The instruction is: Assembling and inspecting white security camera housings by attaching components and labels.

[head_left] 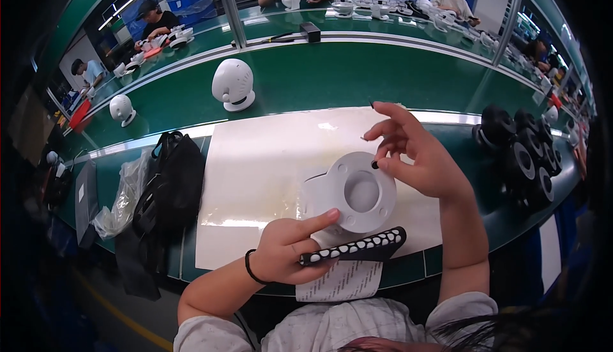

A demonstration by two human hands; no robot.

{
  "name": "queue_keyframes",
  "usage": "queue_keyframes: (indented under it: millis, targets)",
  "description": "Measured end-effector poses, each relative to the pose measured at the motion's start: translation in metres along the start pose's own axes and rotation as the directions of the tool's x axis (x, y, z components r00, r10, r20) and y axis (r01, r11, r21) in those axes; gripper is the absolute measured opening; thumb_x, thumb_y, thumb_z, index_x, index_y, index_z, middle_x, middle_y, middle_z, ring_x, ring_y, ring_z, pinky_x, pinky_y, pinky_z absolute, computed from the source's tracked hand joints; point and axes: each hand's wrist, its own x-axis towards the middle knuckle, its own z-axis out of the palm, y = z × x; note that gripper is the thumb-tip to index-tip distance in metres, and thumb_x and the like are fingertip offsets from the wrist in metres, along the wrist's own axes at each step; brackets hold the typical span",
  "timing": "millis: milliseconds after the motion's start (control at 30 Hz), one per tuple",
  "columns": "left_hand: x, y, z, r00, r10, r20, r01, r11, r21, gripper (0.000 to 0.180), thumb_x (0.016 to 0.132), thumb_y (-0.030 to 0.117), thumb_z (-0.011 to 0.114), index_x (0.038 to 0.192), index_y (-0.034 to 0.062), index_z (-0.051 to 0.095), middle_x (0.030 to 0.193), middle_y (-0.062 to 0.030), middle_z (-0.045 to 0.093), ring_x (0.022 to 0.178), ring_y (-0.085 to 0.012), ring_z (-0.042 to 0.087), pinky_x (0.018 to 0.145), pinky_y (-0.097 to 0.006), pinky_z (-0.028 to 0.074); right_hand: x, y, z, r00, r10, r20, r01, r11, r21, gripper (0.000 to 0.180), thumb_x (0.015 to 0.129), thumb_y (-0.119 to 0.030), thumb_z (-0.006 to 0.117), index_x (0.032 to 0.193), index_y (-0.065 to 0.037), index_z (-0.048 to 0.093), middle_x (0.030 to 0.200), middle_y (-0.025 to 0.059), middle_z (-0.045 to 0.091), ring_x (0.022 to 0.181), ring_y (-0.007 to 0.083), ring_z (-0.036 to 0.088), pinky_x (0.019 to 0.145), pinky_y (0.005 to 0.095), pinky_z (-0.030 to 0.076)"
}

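Observation:
A white plastic housing with a round ring base (346, 216) lies on the pale mat, its base facing up. Shallow round recesses sit around the ring. With fingers curled under it, my left hand (284, 250) holds a black sheet with white round spots (354, 246), and its outstretched index finger touches the ring's edge. My right hand (421, 157) pinches a small black round pad (375, 165) between thumb and index finger, right at the ring's upper right; the other fingers are raised. A printed paper strip (338, 282) hangs below the black sheet.
Two white rounded devices (233, 85) (122, 110) stand on the green surface ahead. A black bag (172, 183) and a clear plastic bag (124, 192) lie left of the mat (236, 192). Black round parts (523, 154) are heaped at right. Several people sit at benches beyond.

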Motion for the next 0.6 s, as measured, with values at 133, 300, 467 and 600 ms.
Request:
queue_keyframes:
  millis: [133,300,467,600]
  targets:
    - [-0.003,0.000,0.000,0.997,0.058,-0.054,-0.058,0.998,0.008,0.025,0.058,0.012,0.069,0.060,0.0087,0.045,0.115,-0.0176,0.055,0.046,-0.0182,0.053,0.043,-0.025,0.040,-0.011,-0.020,0.005,0.978,-0.182,0.100,0.206,0.905,-0.373,0.061,0.073,0.001,0.054,0.130,-0.014,0.037,0.099,0.0104,0.060,0.071,0.0193,0.058,0.063,0.0276,0.046]
    - [-0.003,0.000,0.005,0.997,0.067,-0.039,-0.067,0.998,-0.004,0.026,0.057,0.012,0.069,0.058,0.0086,0.043,0.111,-0.0166,0.057,0.047,-0.0184,0.053,0.043,-0.026,0.041,-0.029,-0.045,0.018,0.936,-0.278,0.213,0.350,0.698,-0.625,0.058,0.072,-0.001,0.058,0.126,-0.016,0.043,0.098,0.0114,0.061,0.074,0.0283,0.060,0.066,0.0344,0.049]
    - [-0.006,-0.003,0.008,0.996,0.077,-0.049,-0.076,0.997,0.022,0.023,0.057,0.013,0.069,0.058,0.0081,0.046,0.111,-0.0158,0.058,0.048,-0.0184,0.054,0.044,-0.026,0.042,-0.019,-0.022,0.010,0.950,-0.308,-0.049,0.272,0.894,-0.355,0.066,0.071,-0.002,0.059,0.130,-0.012,0.034,0.095,0.0076,0.061,0.086,0.0205,0.059,0.083,0.0346,0.044]
    - [-0.003,-0.003,0.011,0.992,0.104,-0.074,-0.103,0.995,0.016,0.020,0.057,0.014,0.068,0.059,0.0078,0.049,0.112,-0.0148,0.057,0.050,-0.0182,0.055,0.044,-0.026,0.042,-0.008,-0.011,0.022,0.935,-0.352,-0.041,0.339,0.922,-0.189,0.056,0.074,0.002,0.059,0.123,-0.006,0.034,0.080,0.0026,0.050,0.094,0.0175,0.050,0.089,0.0333,0.037]
